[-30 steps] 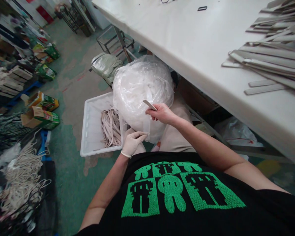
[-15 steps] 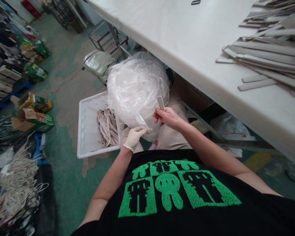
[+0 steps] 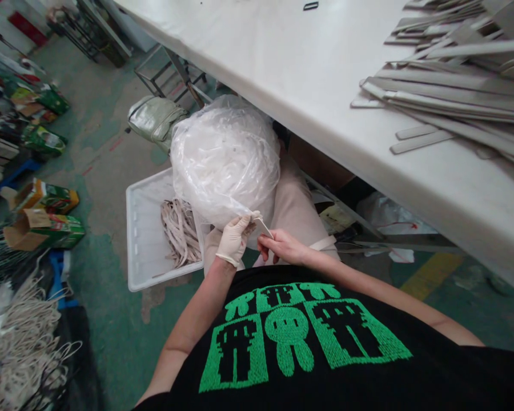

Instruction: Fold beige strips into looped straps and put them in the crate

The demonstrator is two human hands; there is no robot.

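My left hand (image 3: 233, 240), in a thin white glove, is closed in a pinch at the end of a pale flat strap (image 3: 263, 228). Whatever else may be between those fingertips is too small to make out. My bare right hand (image 3: 286, 247) grips the same strap just to the right, fingers curled round it. Past my right wrist, a pale strap section (image 3: 323, 243) sticks out over my leg. Both hands are close together above my lap, in front of a big clear plastic bag (image 3: 225, 154) filled with white material.
A white bin (image 3: 143, 240) holding loose pale strips (image 3: 180, 231) stands left of the bag. On the white table (image 3: 282, 51) lie a pile of flat straps (image 3: 454, 97) and a small black buckle (image 3: 310, 6). Cartons (image 3: 47, 228) and tangled cords (image 3: 25, 337) are at far left.
My right hand has lowered and tilted the strap toward my left hand, which has risen slightly to meet its end. The white strip seen at my left fingers is no longer distinct.
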